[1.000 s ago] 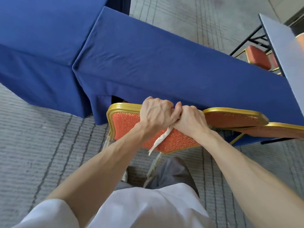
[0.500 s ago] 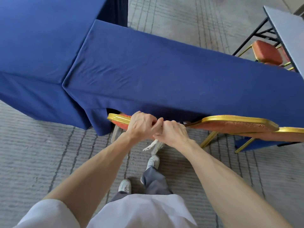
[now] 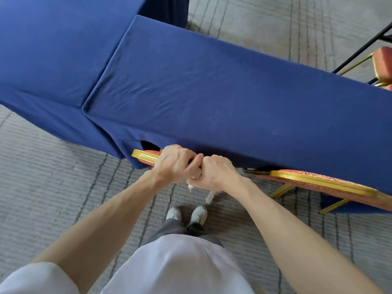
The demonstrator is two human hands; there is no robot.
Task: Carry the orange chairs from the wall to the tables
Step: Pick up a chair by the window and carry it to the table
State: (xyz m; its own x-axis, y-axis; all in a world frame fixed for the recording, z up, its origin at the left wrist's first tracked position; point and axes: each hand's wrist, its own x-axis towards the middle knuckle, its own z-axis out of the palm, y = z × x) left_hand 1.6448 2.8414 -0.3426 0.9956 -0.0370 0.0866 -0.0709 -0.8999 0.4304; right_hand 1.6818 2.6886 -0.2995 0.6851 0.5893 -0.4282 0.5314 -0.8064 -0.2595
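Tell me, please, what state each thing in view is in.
Table, covered by blue cloth.
Chair, tucked under the table's edge, gripped at its top rail.
Left hand, curled round the chair's rail.
Right hand, gripping the rail, touching the left hand.
Second chair, standing at the table, untouched.
White strip, dangling beneath the right hand.

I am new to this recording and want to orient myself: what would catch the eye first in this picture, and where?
The left hand and right hand meet at the centre, gripping the gold-framed back of an orange chair set against a long blue-draped table, which fills the upper half. A second orange chair stands at the right, by the same table edge.
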